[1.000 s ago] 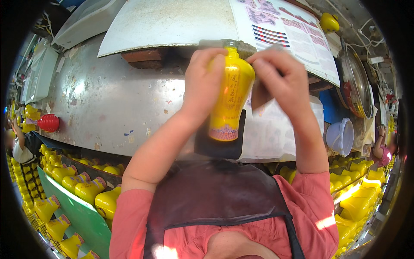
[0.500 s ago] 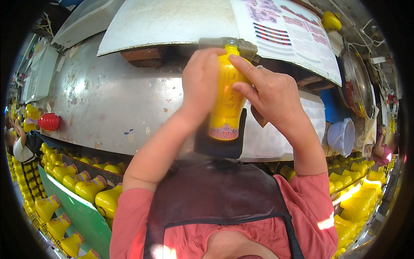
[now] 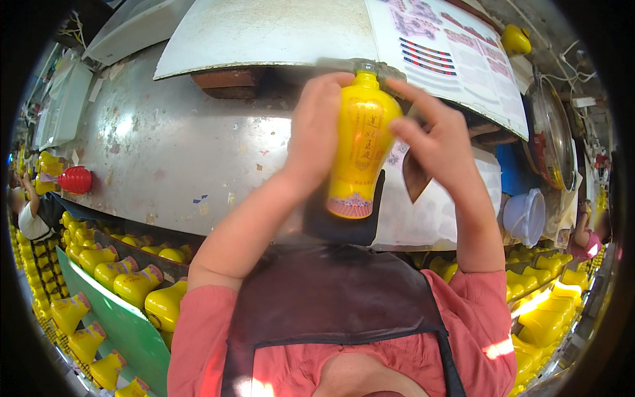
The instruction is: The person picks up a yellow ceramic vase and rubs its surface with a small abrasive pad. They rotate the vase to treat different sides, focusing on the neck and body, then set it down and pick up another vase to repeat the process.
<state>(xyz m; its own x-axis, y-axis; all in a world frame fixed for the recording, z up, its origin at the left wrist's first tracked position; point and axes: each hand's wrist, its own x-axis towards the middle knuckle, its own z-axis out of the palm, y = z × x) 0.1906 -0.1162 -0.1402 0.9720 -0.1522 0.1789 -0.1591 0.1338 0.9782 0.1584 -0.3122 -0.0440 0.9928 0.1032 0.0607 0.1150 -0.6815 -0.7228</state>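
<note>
A glossy yellow vase-shaped bottle lies in front of me, its neck pointing away. Dark vertical lettering runs down its face, and a pink-and-blue patterned band rings its base. My left hand is closed along the bottle's left side, its fingers partly hidden behind it. At the bottle's right shoulder is my right hand, blurred, thumb and forefinger apart. A flat brown pointed piece, like a scraper, sticks out below that palm, tucked in the other fingers. Under the bottle's base lies a black pad.
A white board raised on brick-like blocks carries printed decal sheets. Around the worn metal table stand a red ribbed object, a pale blue bucket and many yellow bottles. Other people work at both sides.
My right hand has shifted right, its thumb and forefinger leaving the bottle's face, and the brown piece moved with it. The bottle has turned slightly, so its lettering faces up more.
</note>
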